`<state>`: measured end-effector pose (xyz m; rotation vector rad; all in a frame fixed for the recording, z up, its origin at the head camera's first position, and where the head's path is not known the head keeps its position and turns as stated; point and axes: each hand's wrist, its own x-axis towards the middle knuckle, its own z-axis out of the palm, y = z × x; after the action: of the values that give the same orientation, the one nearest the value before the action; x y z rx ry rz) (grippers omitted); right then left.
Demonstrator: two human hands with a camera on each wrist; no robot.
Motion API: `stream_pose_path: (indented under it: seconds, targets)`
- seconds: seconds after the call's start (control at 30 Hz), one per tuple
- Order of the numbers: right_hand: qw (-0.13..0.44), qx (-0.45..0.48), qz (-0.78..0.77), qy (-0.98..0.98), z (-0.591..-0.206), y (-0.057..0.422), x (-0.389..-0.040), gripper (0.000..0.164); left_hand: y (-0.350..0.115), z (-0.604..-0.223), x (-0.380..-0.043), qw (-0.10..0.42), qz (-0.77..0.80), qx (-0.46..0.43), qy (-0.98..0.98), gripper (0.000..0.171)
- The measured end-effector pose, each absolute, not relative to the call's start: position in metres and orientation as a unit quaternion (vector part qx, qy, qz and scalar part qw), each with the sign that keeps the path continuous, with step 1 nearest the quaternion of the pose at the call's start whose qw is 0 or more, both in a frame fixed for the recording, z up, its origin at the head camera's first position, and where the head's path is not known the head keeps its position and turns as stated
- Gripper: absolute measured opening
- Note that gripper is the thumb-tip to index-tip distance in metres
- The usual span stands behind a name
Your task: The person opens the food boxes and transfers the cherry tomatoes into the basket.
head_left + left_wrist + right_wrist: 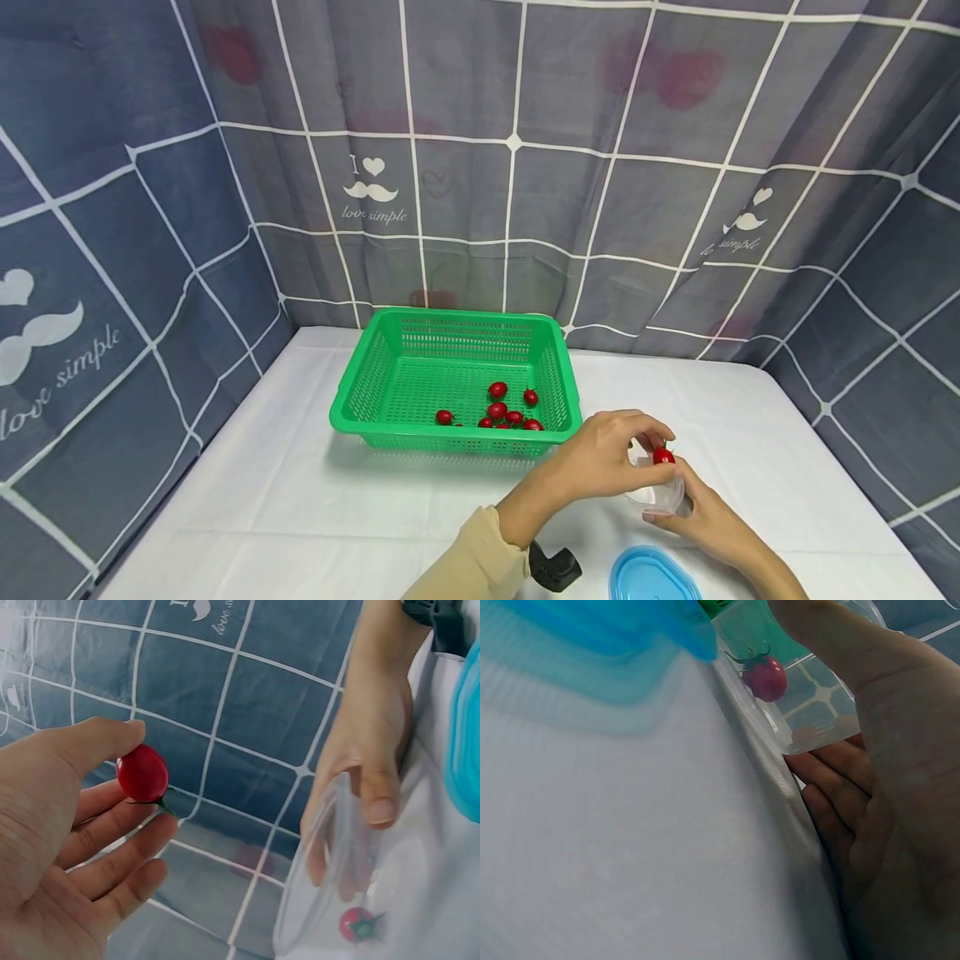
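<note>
My left hand point(611, 457) pinches a cherry tomato point(142, 773) between thumb and fingers, just above a clear plastic container point(657, 497). The tomato is red with a green stem. My right hand point(708, 521) holds the container on its right side, thumb along the near wall and fingers round the far side. Through the clear wall, another cherry tomato point(765, 677) shows inside the container. In the left wrist view the right hand point(367, 757) grips the container's rim point(330, 847).
A green slotted basket point(457, 437) with several cherry tomatoes point(497, 411) stands left of my hands on the white-covered table point(300, 500). A blue lid point(651, 575) lies near the front edge. Dark checked curtains point(465, 192) enclose the back and sides.
</note>
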<state>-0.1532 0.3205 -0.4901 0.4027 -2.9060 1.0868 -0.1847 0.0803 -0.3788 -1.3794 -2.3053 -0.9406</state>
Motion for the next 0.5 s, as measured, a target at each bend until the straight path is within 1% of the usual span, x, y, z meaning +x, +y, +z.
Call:
stream_pose_path:
  seconds: [0.13,0.37,0.5]
  targets:
    - [0.011,0.126,0.335,-0.934,-0.49,0.32,-0.153,0.081,0.075,-0.374,-0.185,0.144,-0.348,-0.476,-0.794,0.031]
    - [0.023,0.128,0.331,-0.935,-0.492,0.32,-0.153,0.089,0.068,-0.367,-0.185,0.136,-0.381,-0.468,-0.786,0.032]
    - [0.033,0.131,0.321,-0.938,-0.493,0.321,-0.153,0.089,0.063,-0.362,-0.185,0.139,-0.392,-0.457,-0.786,0.035]
